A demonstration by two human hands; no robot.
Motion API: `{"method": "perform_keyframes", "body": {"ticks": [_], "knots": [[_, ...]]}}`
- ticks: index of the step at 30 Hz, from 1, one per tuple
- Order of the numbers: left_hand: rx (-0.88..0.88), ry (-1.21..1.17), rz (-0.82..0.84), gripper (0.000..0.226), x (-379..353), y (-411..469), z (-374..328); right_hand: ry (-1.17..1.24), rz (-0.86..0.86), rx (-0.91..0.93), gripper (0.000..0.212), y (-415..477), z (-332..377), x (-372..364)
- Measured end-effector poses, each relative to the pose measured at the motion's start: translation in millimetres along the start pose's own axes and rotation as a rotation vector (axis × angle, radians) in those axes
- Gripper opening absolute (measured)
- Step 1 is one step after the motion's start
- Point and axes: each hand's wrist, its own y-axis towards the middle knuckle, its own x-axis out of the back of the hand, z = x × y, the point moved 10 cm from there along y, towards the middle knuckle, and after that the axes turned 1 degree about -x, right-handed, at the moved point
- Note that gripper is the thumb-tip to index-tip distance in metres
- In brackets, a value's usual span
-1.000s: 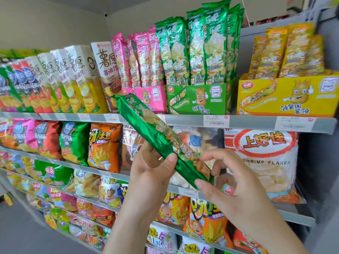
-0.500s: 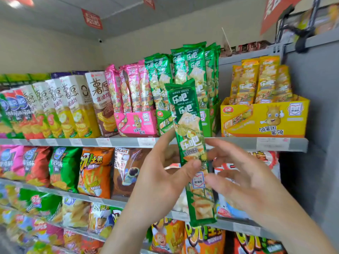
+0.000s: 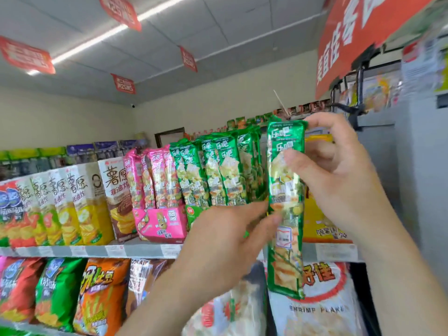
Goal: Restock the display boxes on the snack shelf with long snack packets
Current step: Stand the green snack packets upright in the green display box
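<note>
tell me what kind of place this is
Likely a small convenience store: price labels along the shelf edge, rows of snack bags, red promo signs hanging from the ceiling.

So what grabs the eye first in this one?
A long green snack packet, held upright right of centre: the right hand grips its top end, the left hand its middle. Left of it, matching green packets stand in a row; a red banner hangs at top right.
</note>
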Motion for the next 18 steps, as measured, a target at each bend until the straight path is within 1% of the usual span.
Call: {"method": "perform_keyframes", "body": {"ticks": [1, 3, 4, 5, 6, 8, 10, 12, 14, 16, 18], "knots": [[-0.034, 0.041, -0.069, 0.040, 14, 10, -4, -0.029, -0.067, 0.035, 0.029, 7, 4, 10], [-0.040, -0.009, -0.238, 0.021, 48, 32, -2, -0.067, -0.207, 0.115, 0.029, 21, 15, 29], [-0.033, -0.047, -0.311, 0.016, 65, 45, 1, -0.080, -0.272, 0.160, 0.030, 27, 21, 37], [-0.029, -0.060, -0.348, 0.018, 77, 60, 3, -0.086, -0.328, 0.201, 0.031, 33, 26, 44], [-0.027, -0.048, -0.344, 0.020, 85, 76, 3, -0.081, -0.370, 0.240, 0.031, 40, 30, 47], [0.007, 0.004, -0.248, 0.019, 85, 110, 7, -0.091, -0.418, 0.312, 0.034, 54, 36, 49], [0.054, 0.139, -0.100, 0.021, 71, 142, 15, -0.144, -0.448, 0.357, 0.036, 69, 39, 48], [0.059, 0.344, 0.068, 0.027, 48, 167, 24, -0.203, -0.465, 0.327, 0.036, 84, 31, 47], [0.082, 0.494, 0.266, 0.039, 21, 180, 38, -0.242, -0.462, 0.271, 0.035, 95, 20, 43], [0.131, 0.554, 0.445, 0.054, -3, 180, 56, -0.265, -0.442, 0.223, 0.034, 102, 8, 37], [0.158, 0.554, 0.550, 0.060, -16, 176, 66, -0.301, -0.428, 0.186, 0.042, 106, -3, 33]]}}
